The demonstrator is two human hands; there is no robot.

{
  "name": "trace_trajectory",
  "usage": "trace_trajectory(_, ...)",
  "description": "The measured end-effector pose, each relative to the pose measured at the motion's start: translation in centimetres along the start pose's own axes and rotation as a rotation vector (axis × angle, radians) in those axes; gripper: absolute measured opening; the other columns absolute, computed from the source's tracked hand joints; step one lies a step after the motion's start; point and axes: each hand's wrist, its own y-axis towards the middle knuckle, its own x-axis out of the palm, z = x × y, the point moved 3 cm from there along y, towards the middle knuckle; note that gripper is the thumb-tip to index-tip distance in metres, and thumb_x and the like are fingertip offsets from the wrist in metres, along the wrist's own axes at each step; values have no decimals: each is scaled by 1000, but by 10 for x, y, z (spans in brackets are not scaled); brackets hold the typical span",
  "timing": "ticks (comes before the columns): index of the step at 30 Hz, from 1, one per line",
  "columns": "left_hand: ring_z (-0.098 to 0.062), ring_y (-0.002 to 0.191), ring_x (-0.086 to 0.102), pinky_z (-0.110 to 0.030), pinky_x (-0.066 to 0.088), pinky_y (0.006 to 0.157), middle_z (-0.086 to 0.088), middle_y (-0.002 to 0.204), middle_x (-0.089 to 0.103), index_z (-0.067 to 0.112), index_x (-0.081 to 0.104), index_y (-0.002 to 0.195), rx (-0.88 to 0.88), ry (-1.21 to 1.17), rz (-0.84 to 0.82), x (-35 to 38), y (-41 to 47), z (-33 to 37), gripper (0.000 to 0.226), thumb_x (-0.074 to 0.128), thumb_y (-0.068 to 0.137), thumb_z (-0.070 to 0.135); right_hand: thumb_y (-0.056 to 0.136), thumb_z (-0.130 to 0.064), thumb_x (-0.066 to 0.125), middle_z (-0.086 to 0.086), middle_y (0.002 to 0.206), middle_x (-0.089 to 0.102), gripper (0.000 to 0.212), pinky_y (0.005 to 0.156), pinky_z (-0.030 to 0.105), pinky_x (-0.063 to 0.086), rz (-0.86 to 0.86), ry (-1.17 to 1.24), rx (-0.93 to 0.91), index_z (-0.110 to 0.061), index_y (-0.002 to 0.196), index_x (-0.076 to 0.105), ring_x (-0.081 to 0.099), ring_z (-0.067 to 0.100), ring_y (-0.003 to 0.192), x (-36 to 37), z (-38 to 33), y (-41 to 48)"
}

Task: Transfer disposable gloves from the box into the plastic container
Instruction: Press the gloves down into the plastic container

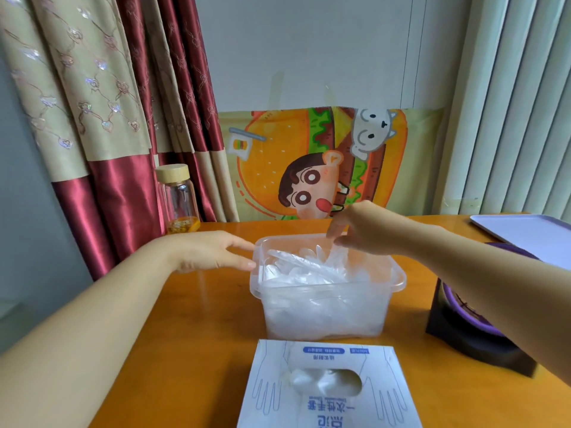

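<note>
Now the plastic container [324, 316] stands in the middle of the table [200, 319], and it is already well filled with clear gloves [309, 268]. The left hand [213, 251] lies at the left side of the container, fingers straight and a little apart, the tips touching the rim. It seems to be steadying it. The right hand [361, 231] hangs over the far rim with its fingers [335, 233] pointing down to the top of the pile. They are close together, but the picture is blurred there, so it is not possible to tell if they pinch a glove or hold nothing.

The box [327, 393] lies flat on the near side of the container, just beside it and closer to the person than both hands. Its opening [324, 383] runs left to right, and some gloves show in it. For the next glove a hand must probably come back toward the body, over the container. The right hand is more in line with the opening; the left one is off to the side.
</note>
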Motion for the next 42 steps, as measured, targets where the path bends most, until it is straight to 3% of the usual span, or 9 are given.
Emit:
trace_trajectory(4, -8, 132, 41, -25, 41, 101, 8, 141, 46, 30, 47, 139, 60, -153, 151, 1, -29, 10, 49, 61, 92, 36, 90, -21, 62, -17, 92, 65, 16, 66, 8, 46, 33, 93, -116, -25, 104, 71, 57, -3, 75, -14, -27, -22)
trace_trajectory(8, 4, 102, 58, -12, 44, 76, 19, 119, 60, 36, 60, 114, 215, -282, 291, 15, -62, 37, 22, 61, 93, 29, 92, -30, 59, -24, 95, 62, 22, 70, 7, 43, -374, 24, -200, -32, 112, 67, 57, -5, 83, 14, -56, -63)
trace_trajectory(12, 2, 112, 56, -20, 43, 100, 17, 130, 56, 44, 55, 119, 234, -134, -112, 61, -77, 51, 39, 70, 84, 37, 95, -28, 55, -6, 127, 54, 38, 81, 16, 36, -601, -106, -267, -34, 132, 53, 51, 8, 105, 64, -65, -95)
trace_trajectory(15, -6, 141, 21, -20, 20, 109, 18, 156, 18, 44, 21, 148, 225, 212, -369, 102, -80, 49, 88, 72, 77, 53, 95, -26, 55, -4, 126, 45, 43, 82, 18, 38, -552, -118, -303, -38, 136, 48, 50, 16, 109, 82, -65, -99)
trace_trajectory(19, -14, 146, -5, -34, 10, 116, 16, 159, -7, 47, 12, 149, 221, 261, -448, 119, -83, 49, 96, 74, 75, 54, 97, -30, 51, -6, 117, 47, 31, 78, 18, 41, -440, -28, -311, -35, 126, 59, 52, 14, 102, 91, -65, -97)
trace_trajectory(24, -15, 146, -5, -40, 11, 117, 18, 159, -4, 49, 15, 147, 210, 272, -444, 119, -86, 51, 94, 74, 74, 55, 94, -25, 56, -6, 111, 54, 19, 66, 8, 37, -310, 30, -357, -23, 105, 71, 58, 12, 94, 98, -67, -97)
trace_trajectory(32, -14, 140, 15, -33, 28, 111, 19, 152, 16, 45, 19, 145, 223, 264, -436, 118, -89, 54, 94, 77, 72, 53, 96, -26, 53, -9, 109, 54, 15, 73, 20, 44, -242, -40, -430, -23, 105, 65, 56, 11, 88, 61, -80, -104)
trace_trajectory(36, -17, 135, 24, -37, 31, 111, 10, 144, 30, 40, 25, 144, 250, 292, -436, 118, -87, 59, 91, 77, 71, 54, 94, -26, 55, -12, 100, 61, 13, 79, 31, 50, -206, 39, -254, -24, 99, 67, 58, 10, 86, 49, -60, -87)
trace_trajectory(42, -17, 132, 30, -38, 36, 108, 8, 142, 35, 38, 24, 142, 244, 275, -460, 117, -87, 61, 90, 77, 71, 55, 95, -26, 54, -13, 92, 57, 12, 75, 30, 50, -84, 104, -296, -23, 98, 66, 57, 8, 81, 32, -75, -86)
